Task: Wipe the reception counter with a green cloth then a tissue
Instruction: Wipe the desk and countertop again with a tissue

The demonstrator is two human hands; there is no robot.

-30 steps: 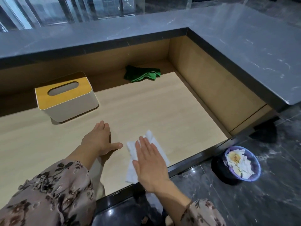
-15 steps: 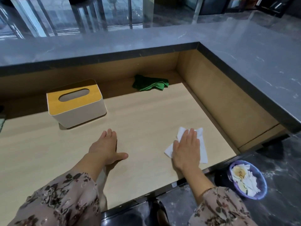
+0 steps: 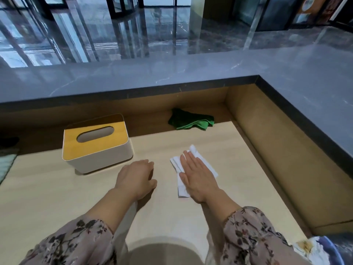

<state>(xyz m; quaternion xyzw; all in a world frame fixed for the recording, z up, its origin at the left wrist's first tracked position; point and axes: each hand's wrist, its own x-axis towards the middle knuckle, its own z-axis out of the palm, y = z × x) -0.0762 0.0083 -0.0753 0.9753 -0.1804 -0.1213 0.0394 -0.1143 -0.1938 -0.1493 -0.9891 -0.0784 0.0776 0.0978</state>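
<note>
Right hand [image 3: 198, 176]: laid flat, palm down, with the fingers straight and close together. It is pressed onto a white tissue [image 3: 209, 165], and nothing is gripped. The tissue is spread crumpled on the wooden counter surface [image 3: 57, 197], and its edges are seen beyond the fingertips and on both sides of the palm.

Left hand [image 3: 136, 176]: set on the counter just beside the right hand, apart from the tissue. The fingers are loosely bent and nothing is held.

2 floral sleeves: 1 is worn on the left forearm [image 3: 72, 243] and 1 on the right forearm [image 3: 254, 236].

1 tissue box [image 3: 95, 144]: pale body, yellow-brown lid with an oval slot. It is placed near the left hand, beyond it and to its left.

1 green cloth [image 3: 191, 122]: left bunched well beyond the right hand, against the back wall of the recess. It is touched by neither hand.

1 grey stone top [image 3: 286, 73]: raised above the wooden surface and carried along the far side and the right side of both hands.

1 bin [image 3: 313, 249]: seen only in part, below and to the right of the right forearm, with crumpled paper inside.
</note>
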